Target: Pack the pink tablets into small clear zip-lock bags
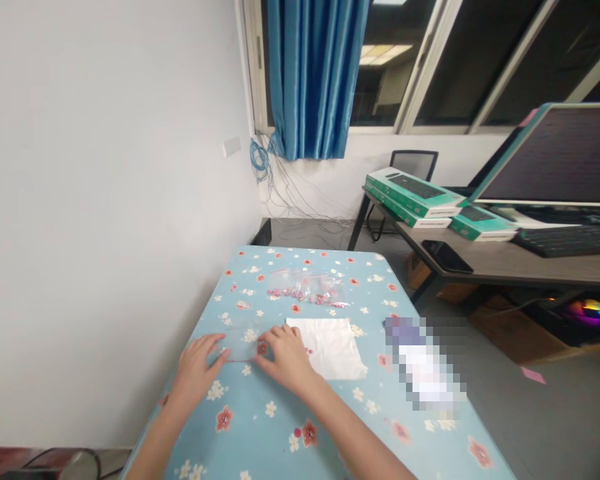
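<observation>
I am leaning over a table with a blue floral cloth (260,407), while a desk (505,260) is standing well off to the right of my hands, carrying a monitor (550,157) and boxed keyboards (413,193). Farther ahead of my hands, a clear zip bag (305,288) holding small pink pieces is lying on the cloth. A white sheet (327,347) is lying just beside my right hand (286,357). That hand and my left hand (195,368) are half open, fingers curving down, and are touching a flat clear plastic bag (240,340) lying between them. I cannot tell whether either hand is actually gripping it.
</observation>
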